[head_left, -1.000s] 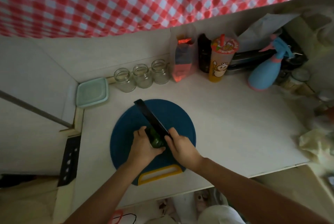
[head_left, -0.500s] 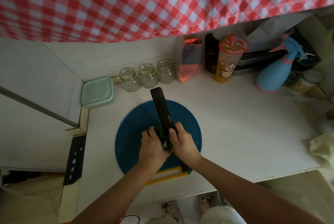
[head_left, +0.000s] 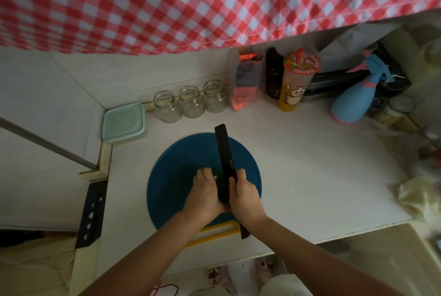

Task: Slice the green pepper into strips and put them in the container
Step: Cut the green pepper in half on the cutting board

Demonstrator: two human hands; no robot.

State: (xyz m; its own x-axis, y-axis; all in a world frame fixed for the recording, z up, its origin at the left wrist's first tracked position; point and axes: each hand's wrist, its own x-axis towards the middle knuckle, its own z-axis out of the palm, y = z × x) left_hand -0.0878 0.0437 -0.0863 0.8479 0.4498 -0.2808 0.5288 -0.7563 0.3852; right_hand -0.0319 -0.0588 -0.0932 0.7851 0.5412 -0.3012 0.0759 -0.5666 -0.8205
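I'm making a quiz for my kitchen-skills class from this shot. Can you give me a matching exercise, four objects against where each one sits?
Things:
1. green pepper
2. lidded container
3. spray bottle
4. glass jars

Places:
A. far right, at the back of the counter
B. left corner of the counter
C. in a row behind the cutting board
D. on the board, between left hand and knife

Pairs: 1-D, 2-B, 3-A, 4-C

Red-and-white checked cloth (head_left: 191, 2), blue round board (head_left: 181, 159) with yellow handle (head_left: 214, 233), black knife (head_left: 224, 152), mint-green container (head_left: 124, 122).
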